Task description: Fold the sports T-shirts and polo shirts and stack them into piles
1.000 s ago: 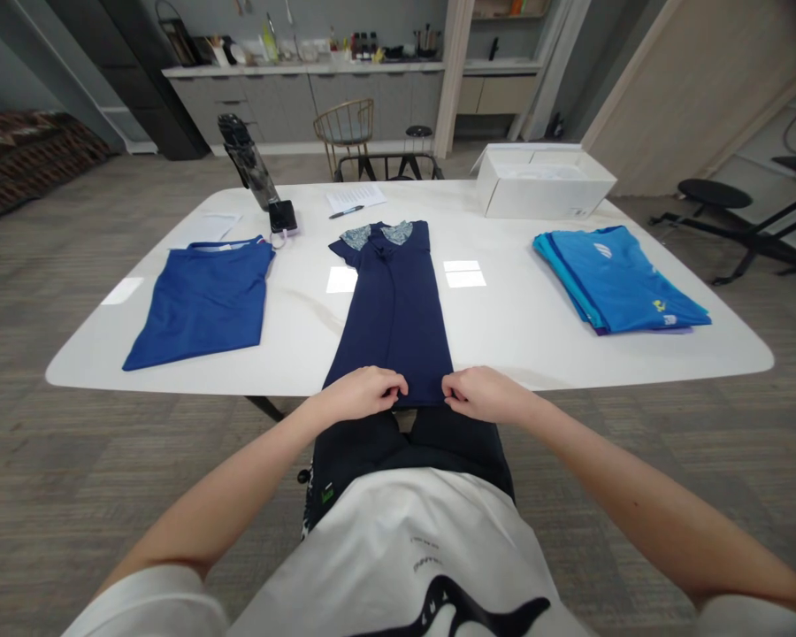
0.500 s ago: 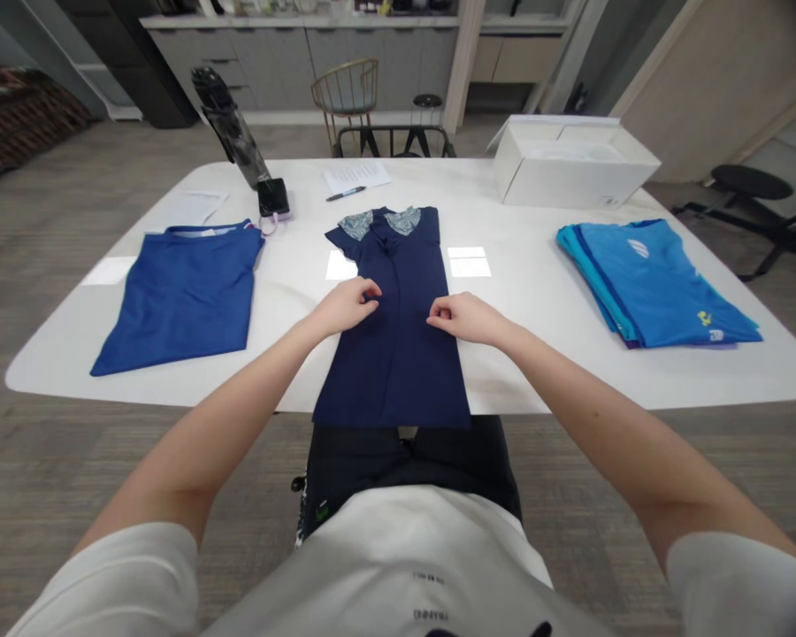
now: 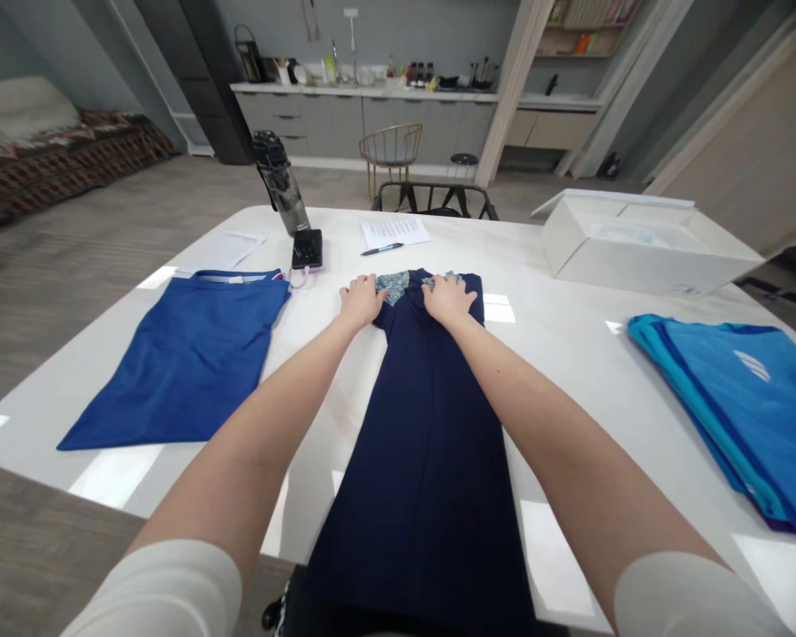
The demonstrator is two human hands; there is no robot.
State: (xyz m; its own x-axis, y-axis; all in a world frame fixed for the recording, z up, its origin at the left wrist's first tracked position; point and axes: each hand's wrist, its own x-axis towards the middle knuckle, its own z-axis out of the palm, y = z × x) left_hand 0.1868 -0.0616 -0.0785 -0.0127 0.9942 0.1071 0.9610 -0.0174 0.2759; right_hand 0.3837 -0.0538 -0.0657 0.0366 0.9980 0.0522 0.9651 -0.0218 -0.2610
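Navy garment runs from upper centre down to the bottom edge of frame, lower end seemingly past the near edge of the white table. Our left hand is at its left sleeve, right hand over the patterned collar, fingers spread loosely on both; can't tell if any cloth is pinched. Risks as we see it: uneven pull skews the collar; lifting one layer only bunches the rest; overhang drags it off; wide left sweep snags the cable.
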